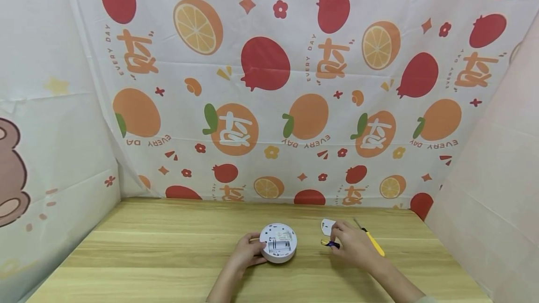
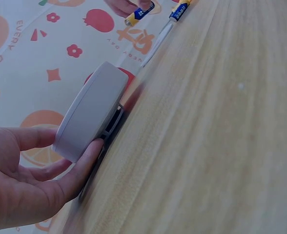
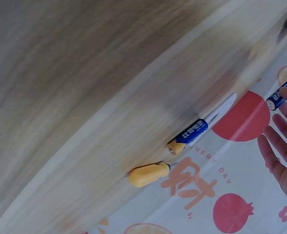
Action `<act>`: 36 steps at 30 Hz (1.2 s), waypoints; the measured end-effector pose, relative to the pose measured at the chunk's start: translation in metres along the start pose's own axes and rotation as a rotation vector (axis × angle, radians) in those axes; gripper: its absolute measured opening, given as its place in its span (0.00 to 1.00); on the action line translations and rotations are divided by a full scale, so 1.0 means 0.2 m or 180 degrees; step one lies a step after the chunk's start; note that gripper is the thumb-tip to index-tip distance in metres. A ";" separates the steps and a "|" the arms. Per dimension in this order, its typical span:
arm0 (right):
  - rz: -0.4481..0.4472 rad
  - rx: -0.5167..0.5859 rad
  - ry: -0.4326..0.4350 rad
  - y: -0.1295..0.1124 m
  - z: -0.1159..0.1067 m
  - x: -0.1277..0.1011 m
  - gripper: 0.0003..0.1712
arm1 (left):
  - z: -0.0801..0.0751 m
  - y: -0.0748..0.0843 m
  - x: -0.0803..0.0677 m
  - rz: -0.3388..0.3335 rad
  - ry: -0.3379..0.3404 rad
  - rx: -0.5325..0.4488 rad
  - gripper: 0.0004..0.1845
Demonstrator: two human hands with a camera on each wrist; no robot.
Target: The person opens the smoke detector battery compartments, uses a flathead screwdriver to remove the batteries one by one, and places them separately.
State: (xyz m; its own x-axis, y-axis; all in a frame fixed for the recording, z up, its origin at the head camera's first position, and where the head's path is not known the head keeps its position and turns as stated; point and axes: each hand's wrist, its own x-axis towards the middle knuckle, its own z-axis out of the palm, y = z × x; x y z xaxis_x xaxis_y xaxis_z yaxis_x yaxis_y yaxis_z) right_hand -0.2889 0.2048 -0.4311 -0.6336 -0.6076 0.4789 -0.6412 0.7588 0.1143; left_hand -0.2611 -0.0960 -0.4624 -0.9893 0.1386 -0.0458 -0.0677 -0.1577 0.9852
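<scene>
My left hand (image 1: pixel 248 250) grips the left rim of a round white smoke detector (image 1: pixel 278 256). Its back faces up, with an uncovered battery compartment (image 1: pixel 280 246). From the left wrist view, the detector (image 2: pixel 92 109) is tilted, one edge close over the table, with fingers on both of its sides. Over to the right, my right hand (image 1: pixel 351 243) pinches a blue and yellow battery (image 3: pixel 278 96) between thumb and fingertips, raised above the table. A second battery (image 3: pixel 190 134) lies on the table; in the head view it is hidden.
A small white cover (image 1: pixel 327 226) lies just beyond my right hand. To that hand's right is a screwdriver with a yellow handle (image 1: pixel 375 244). The wooden table (image 1: pixel 168 247) ends at a fruit-printed cloth (image 1: pixel 269 106), with pale cloth walls on both sides.
</scene>
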 end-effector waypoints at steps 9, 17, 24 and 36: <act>0.0044 -0.0105 -0.0076 0.04 0.02 -0.05 0.13 | 0.00 0.00 0.00 -0.0015 0.0012 0.0015 0.25; 0.0172 -0.0081 -0.0115 0.08 0.03 -0.10 0.13 | 0.00 -0.01 0.00 -0.0018 0.0007 0.0014 0.25; 0.0212 -0.0153 -0.0077 0.12 0.04 -0.14 0.13 | 0.00 -0.01 0.00 -0.0006 -0.0008 0.0010 0.26; 0.0267 -0.0170 -0.0137 0.17 0.05 -0.17 0.11 | 0.00 -0.01 0.00 0.0048 -0.0009 0.0037 0.25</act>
State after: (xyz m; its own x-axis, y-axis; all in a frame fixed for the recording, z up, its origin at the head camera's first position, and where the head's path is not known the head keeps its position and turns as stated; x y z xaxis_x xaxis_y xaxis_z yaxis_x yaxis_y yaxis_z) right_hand -0.2928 0.2496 -0.4520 -0.7029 -0.5500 0.4510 -0.5619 0.8182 0.1220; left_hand -0.2606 -0.0954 -0.4645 -0.9898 0.1390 -0.0306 -0.0513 -0.1484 0.9876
